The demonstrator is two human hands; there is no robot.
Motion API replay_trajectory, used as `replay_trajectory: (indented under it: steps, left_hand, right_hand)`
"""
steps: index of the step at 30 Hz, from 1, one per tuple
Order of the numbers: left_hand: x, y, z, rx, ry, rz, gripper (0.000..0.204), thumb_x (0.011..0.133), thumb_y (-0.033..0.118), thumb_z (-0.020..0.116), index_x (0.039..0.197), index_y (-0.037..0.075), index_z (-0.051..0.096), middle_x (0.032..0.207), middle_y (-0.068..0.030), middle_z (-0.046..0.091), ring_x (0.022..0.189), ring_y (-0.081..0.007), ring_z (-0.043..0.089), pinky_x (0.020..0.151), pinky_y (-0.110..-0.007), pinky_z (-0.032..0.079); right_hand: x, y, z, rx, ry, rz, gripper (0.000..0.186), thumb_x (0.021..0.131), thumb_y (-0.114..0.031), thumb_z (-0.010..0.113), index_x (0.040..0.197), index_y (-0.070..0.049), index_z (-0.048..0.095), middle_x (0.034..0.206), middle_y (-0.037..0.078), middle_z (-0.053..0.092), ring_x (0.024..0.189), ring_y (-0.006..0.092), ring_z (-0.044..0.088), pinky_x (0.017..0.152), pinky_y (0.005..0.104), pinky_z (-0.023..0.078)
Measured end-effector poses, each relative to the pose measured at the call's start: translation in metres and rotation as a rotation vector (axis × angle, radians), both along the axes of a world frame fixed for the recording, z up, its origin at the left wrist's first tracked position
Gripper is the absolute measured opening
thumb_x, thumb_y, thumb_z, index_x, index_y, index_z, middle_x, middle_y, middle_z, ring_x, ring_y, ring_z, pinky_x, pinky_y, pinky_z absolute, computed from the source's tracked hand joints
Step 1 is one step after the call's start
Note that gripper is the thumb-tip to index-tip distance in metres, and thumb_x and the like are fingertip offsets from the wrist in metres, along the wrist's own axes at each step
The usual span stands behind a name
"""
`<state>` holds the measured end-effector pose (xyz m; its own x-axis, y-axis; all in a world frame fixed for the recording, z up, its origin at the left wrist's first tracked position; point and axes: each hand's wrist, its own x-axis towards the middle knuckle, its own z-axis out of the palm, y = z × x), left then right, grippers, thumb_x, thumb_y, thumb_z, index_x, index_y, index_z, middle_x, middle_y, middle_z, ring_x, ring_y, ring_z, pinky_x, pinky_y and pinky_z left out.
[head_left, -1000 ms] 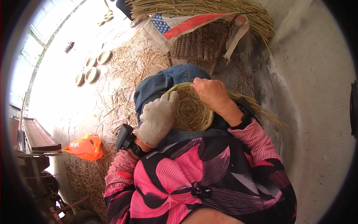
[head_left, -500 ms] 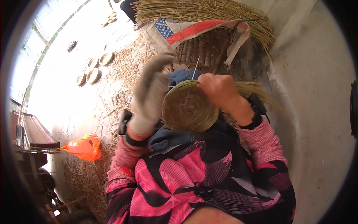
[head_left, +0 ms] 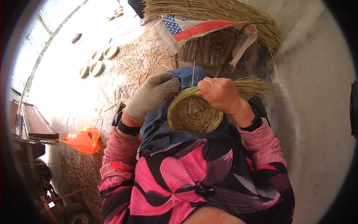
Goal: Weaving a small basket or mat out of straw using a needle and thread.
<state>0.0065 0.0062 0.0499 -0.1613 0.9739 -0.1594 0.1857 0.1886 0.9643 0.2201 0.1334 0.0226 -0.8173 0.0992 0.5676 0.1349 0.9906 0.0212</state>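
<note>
Gap lies open between my left grip (head_left: 154,91) and basket (head_left: 195,117), over lap (head_left: 156,125). Thin rod (head_left: 193,74) juts across basket rim, between my two grips, blocking straight sideways path. My right grip (head_left: 222,95) covers rim's upper right; straw tail (head_left: 255,86) sticks out beyond it, barring that side. Basket mouth faces me, open for reach. Chair (head_left: 201,50) stands past knees (head_left: 184,74).
</note>
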Motion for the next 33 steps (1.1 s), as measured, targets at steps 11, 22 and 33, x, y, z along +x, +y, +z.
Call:
replay_trajectory:
  steps: [11, 22, 33]
  left_hand:
    - [0.052, -0.03, -0.018, 0.394, 1.356, -0.342, 0.026, 0.082, 0.019, 0.066, 0.107, 0.013, 0.062, 0.081, -0.0036, 0.062, 0.072, -0.0246, 0.065, 0.063, -0.04, 0.048]
    - [-0.004, 0.016, -0.015, 0.353, 0.497, 0.03, 0.021, 0.086, 0.013, 0.066, 0.106, 0.006, 0.066, 0.111, -0.0122, 0.064, 0.102, -0.0339, 0.062, 0.083, -0.041, 0.051]
    - [0.008, 0.058, -0.059, 0.508, -0.007, -0.064, 0.017, 0.079, 0.009, 0.068, 0.093, 0.001, 0.063, 0.092, -0.0126, 0.064, 0.087, -0.0256, 0.063, 0.079, -0.033, 0.052]
  right_hand:
    - [-0.009, -0.005, -0.012, -0.073, -0.026, -0.145, 0.036, 0.091, -0.044, 0.06, 0.081, -0.012, 0.05, 0.071, 0.007, 0.055, 0.063, 0.0291, 0.062, 0.052, 0.0408, 0.048]
    - [-0.013, -0.005, -0.016, -0.044, 0.039, -0.121, 0.04, 0.088, -0.045, 0.065, 0.073, -0.011, 0.049, 0.066, 0.006, 0.052, 0.058, 0.027, 0.06, 0.049, 0.039, 0.046]
    - [-0.02, -0.004, -0.017, -0.067, 0.046, -0.035, 0.039, 0.086, -0.044, 0.066, 0.072, -0.011, 0.051, 0.064, 0.006, 0.051, 0.057, 0.0261, 0.058, 0.049, 0.0376, 0.046]
